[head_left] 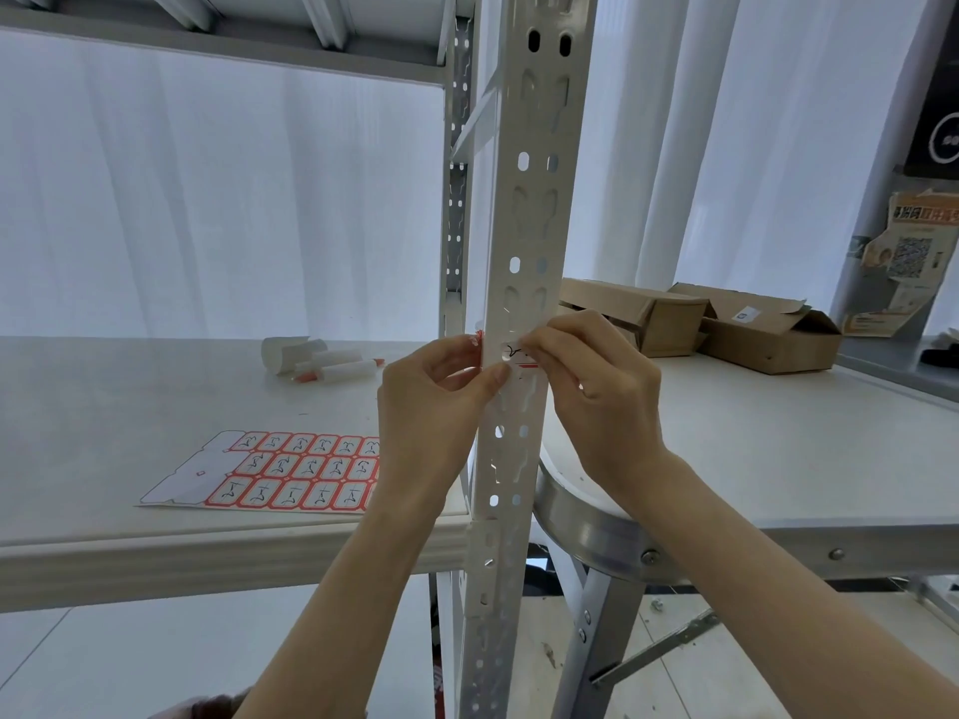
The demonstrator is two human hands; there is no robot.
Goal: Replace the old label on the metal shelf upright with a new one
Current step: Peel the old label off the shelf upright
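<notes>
A white perforated metal shelf upright runs top to bottom through the middle. A small white label with a red border and black handwriting sits on its front face at shelf height. My left hand pinches the label's left edge, thumb on the upright's face; a scrap of red shows at its fingertips. My right hand pinches the label's right edge from the other side. A sheet of red-bordered handwritten labels lies on the shelf board, left of the upright, with several slots peeled bare.
The white shelf board carries a paper roll and red-tipped markers. To the right stands a round-cornered white table with open cardboard boxes. White curtains hang behind. A second slotted upright stands further back.
</notes>
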